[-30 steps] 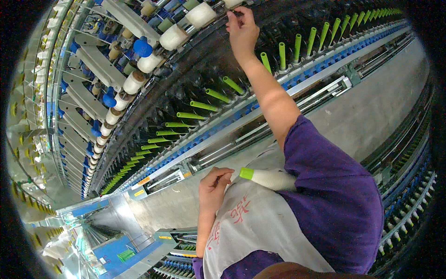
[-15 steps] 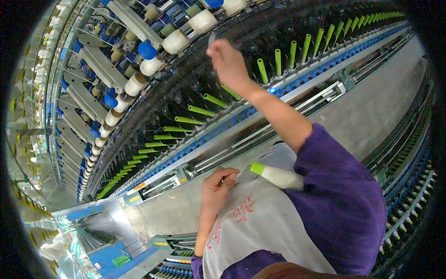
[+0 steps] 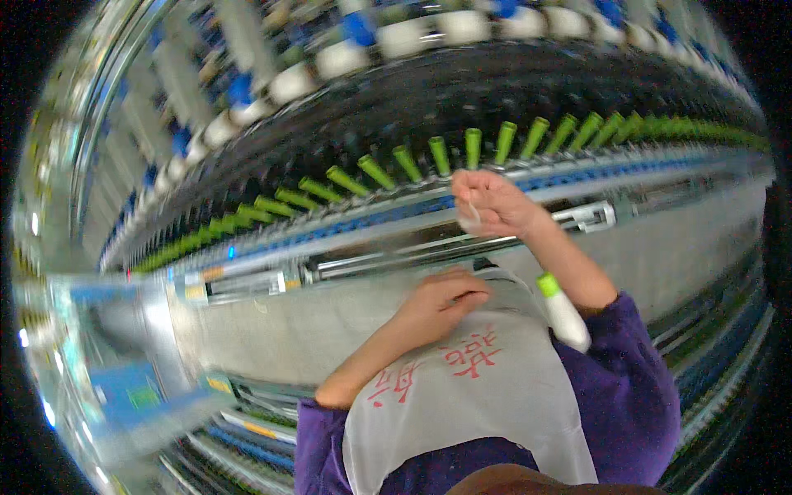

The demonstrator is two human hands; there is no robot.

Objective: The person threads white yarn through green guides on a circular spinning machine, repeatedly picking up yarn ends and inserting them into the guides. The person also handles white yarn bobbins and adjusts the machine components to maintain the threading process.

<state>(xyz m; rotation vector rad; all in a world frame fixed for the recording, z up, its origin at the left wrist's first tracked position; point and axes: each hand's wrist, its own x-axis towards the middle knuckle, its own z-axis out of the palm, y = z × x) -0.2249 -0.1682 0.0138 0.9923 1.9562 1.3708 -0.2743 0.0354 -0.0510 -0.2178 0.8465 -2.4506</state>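
Observation:
My right hand is closed, with a small white wisp of fibre at its fingers. It is just in front of a long row of bare green bobbin tubes standing on the machine. My left hand rests against the upper part of my grey apron, its fingers curled in and slightly blurred. Whatever those fingers may hold is hidden. A bobbin wound with white yarn, its green tip up, sticks out at the apron's side beside my right forearm.
Behind the tubes runs a row of white rollers with blue knobs. A blue-edged rail lies along the tubes' base. The grey aisle floor separates this machine from another at my right and behind.
My right hand has come down and back from near the rollers toward my body, fingers curled. My left hand has shifted right and up along the apron. The whole view has turned.

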